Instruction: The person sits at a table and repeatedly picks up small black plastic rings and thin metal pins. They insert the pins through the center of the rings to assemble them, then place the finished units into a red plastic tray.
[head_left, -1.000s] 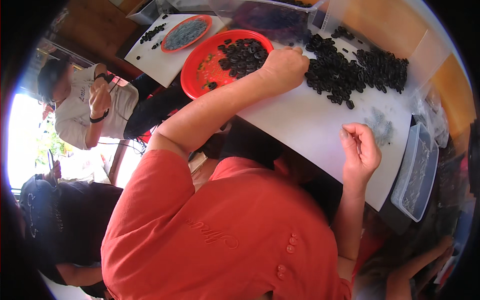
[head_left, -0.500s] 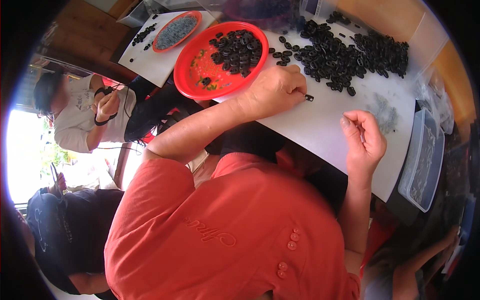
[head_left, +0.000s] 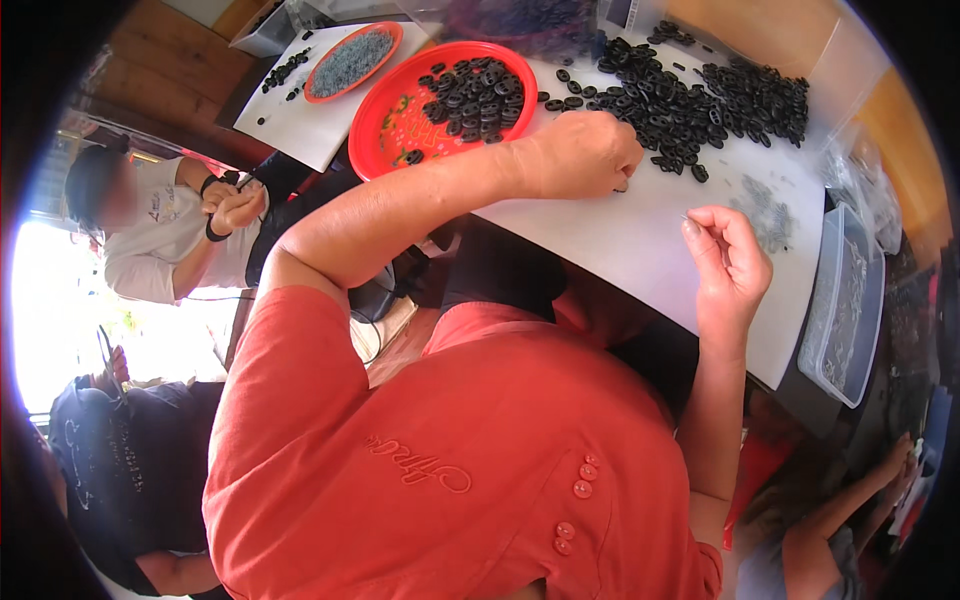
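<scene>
My left hand (head_left: 585, 153) is closed, knuckles up, over the white tabletop. A small black plastic piece (head_left: 621, 187) shows just under its fingertips; the rest of it is hidden. To the right, my right hand (head_left: 735, 265) hovers above the table's near edge, thumb and forefinger pinched together. Whatever is between them is too small to make out. Beyond my left hand spreads a heap of black oval plastic pieces (head_left: 690, 110) with holes. A thin scatter of tiny grey bits (head_left: 765, 215) lies past my right hand.
A red plate (head_left: 375, 140) with more black pieces stands at the left. Farther left is an orange-rimmed dish (head_left: 350, 65) of grey bits. A clear plastic box (head_left: 845, 310) sits at the right edge. Other people (head_left: 190, 220) work at the left and lower right.
My left hand has shifted slightly right, and its fingers now cover most of the small black piece that showed beside them. My right hand stays nearly in place.
</scene>
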